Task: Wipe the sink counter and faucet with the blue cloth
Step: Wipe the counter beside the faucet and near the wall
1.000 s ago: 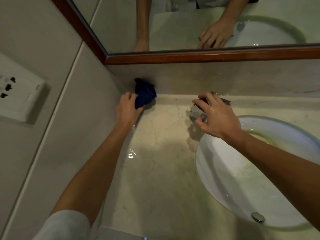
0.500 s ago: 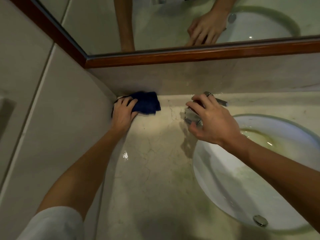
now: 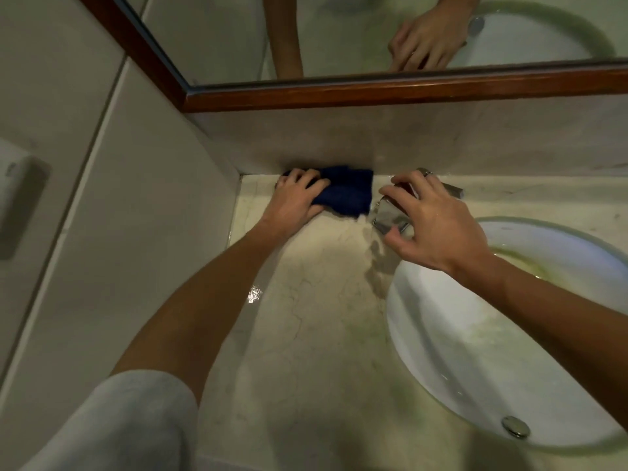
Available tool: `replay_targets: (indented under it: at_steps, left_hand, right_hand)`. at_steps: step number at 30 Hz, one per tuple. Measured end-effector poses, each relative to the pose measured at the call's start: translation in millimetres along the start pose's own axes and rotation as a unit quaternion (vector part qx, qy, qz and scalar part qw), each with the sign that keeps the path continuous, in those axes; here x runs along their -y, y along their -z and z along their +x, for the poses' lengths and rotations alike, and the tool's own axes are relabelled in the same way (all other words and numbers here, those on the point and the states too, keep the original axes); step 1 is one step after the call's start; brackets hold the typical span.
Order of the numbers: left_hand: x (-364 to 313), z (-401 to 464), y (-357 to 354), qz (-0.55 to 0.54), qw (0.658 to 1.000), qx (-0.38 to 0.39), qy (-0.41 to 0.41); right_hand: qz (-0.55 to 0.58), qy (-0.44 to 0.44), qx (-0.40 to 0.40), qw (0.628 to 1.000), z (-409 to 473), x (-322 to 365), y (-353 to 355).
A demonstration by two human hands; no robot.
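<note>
Counter fills the centre and lower middle of the frame: pale veined stone, with a small wet glint near its left edge and greenish staining toward the basin. Left wall takes up the left third; a pale fixture on it at the far left is cut off by the frame edge, type undetermined. Mirror spans the top, bounded by a dark wooden frame, and shows the reflection of both my forearms and my right hand. Backsplash runs beneath that, meeting the counter at the back seam. Basin sits at lower right, white and oval, with a green-tinged rim and a chrome drain near the bottom.

My left arm enters from the lower left, grey sleeve at the shoulder. My left hand rests at upper centre, fingers curled over the near end of the cloth and gripping it against the counter. Cloth is dark blue, bunched, lying at the back seam, touching the backsplash, just left of the faucet. My right hand is at centre right, fingers and thumb bent round the faucet, grasping its chrome body; the lever end shows past my fingertips.
</note>
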State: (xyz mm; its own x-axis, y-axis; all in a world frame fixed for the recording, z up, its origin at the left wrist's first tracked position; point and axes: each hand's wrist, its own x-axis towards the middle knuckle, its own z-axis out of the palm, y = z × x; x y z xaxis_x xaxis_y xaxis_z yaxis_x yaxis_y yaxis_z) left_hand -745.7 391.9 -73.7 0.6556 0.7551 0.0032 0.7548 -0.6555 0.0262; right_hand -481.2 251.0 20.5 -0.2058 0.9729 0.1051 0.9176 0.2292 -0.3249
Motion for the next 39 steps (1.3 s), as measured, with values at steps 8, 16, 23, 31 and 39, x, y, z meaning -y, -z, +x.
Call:
replay_targets:
  at_steps: [8,16,23,31,39]
  left_hand:
    - [39.3,-36.1,31.8,0.027,0.98,0.113,0.161]
    - [10.1,-122.6,21.5,0.032,0.973,0.108,0.203]
    - [-46.7,-219.1,17.8,0.029,0.956,0.105,0.274]
    - [-165.1,-307.5,11.7,-0.008,0.893,0.064,0.446]
    - [-366.8,-259.1,5.4,-0.092,0.841,0.022,0.532]
  right_hand:
    - [-0.002,0.0,0.005,1.0,0.6,1.5,1.7]
    - [0.006,0.005,0.003,1.0,-1.6,-1.6,0.5]
    - [-0.001,0.026,-0.003,1.0,-3.5,-4.2,1.4]
    - [-0.011,0.04,0.014,0.999,-3.7,-2.0,3.5]
    - [-0.015,0.036,0.022,0.999,-11.2,-1.0,9.6]
